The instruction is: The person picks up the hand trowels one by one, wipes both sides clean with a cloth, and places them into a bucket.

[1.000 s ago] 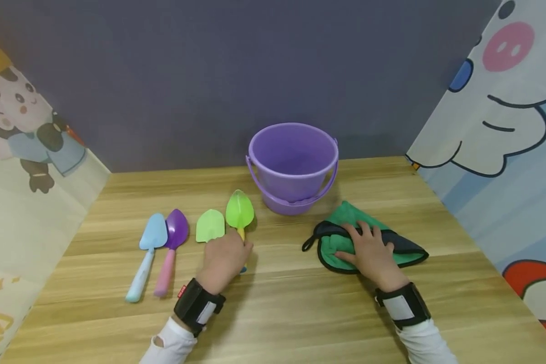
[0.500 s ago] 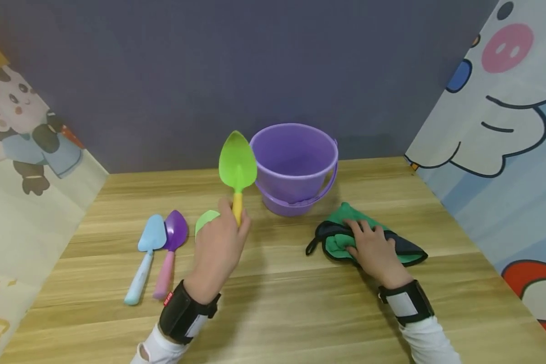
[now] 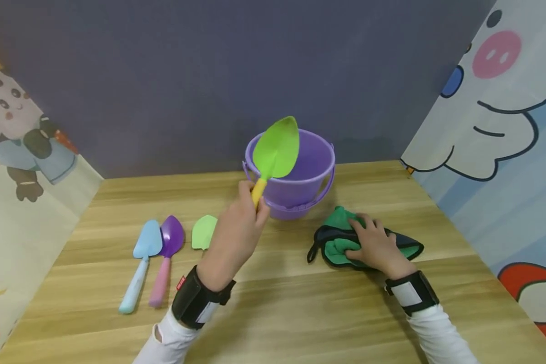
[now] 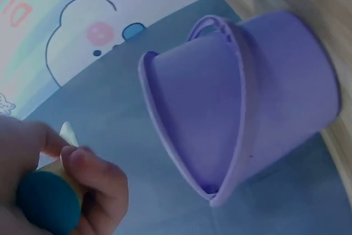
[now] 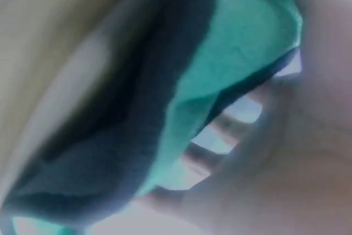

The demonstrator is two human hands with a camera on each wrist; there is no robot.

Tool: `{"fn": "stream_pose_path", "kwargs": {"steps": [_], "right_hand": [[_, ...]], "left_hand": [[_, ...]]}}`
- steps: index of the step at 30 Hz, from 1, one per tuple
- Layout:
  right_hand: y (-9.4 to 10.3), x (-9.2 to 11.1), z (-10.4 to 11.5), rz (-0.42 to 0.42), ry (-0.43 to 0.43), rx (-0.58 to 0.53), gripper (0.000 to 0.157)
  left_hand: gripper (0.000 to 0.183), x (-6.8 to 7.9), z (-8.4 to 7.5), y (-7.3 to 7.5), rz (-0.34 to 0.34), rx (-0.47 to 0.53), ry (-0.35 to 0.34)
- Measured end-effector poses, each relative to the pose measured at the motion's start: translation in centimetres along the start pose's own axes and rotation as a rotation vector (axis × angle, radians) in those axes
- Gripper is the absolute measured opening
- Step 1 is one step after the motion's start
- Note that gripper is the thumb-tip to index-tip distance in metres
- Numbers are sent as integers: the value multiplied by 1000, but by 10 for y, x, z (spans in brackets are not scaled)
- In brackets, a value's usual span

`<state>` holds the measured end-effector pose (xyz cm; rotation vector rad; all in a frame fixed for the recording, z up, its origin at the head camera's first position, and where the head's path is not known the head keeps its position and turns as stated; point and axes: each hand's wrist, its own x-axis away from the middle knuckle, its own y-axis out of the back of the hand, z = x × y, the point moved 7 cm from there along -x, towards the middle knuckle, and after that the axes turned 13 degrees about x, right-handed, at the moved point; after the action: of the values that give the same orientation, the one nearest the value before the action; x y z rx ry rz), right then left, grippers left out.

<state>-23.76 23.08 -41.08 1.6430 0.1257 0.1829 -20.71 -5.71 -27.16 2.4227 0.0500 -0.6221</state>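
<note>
Hand trowel (image 3: 276, 151), green blade, yellow handle: handle gripped in left hand (image 3: 235, 231), raised near purple bucket (image 3: 296, 193). Cloth (image 3: 338, 249), green, dark-edged: on wooden tabletop (image 3: 305, 318), bunched in curled fingers of right hand (image 3: 376, 246).

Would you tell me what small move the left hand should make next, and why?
I would probably tip the green trowel blade-down toward the opening of the purple bucket. The left hand grips the trowel's yellow handle; in the head view the blade points up, overlapping that opening, and the left wrist view shows the hand apart from the bucket.
</note>
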Motion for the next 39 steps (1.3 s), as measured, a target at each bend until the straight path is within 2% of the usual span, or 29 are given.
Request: {"fn": "stream_pose_path", "kwargs": {"steps": [4,7,9,13,17,20,24,27,30,33,39], "right_hand": [[4,4,6,-73,80,23,70],[10,6,11,-141,155,33,61],[14,7,12,-154,187,14,58],[29,11,11,-134,244,-111,53],[63,23,17,-131,305,-268,51],[109,35,22,-280,328,-314,55],[174,55,23,-610,283,-332,64],[205,65,27,-816,218,-376,66],[220,70,38,-1023,198,-441,60],[226,71,55,-1151,199,-452,50],[228,69,90,-1217,270,-326,45]], "left_hand": [[27,-2,-7,1,-24,-26,-50],[29,-2,-9,3,-46,-52,-51],[30,-3,-10,4,-59,-69,-54],[26,-3,-15,8,-82,-113,-87],[24,-1,-20,11,-108,-174,-127],[24,1,-23,12,-119,-202,-144],[24,2,-27,14,-123,-209,-148],[24,3,-30,14,-121,-214,-148],[24,5,-34,14,-114,-222,-153],[24,8,-39,15,-111,-228,-168],[24,11,-43,11,-106,-250,-172]]}}
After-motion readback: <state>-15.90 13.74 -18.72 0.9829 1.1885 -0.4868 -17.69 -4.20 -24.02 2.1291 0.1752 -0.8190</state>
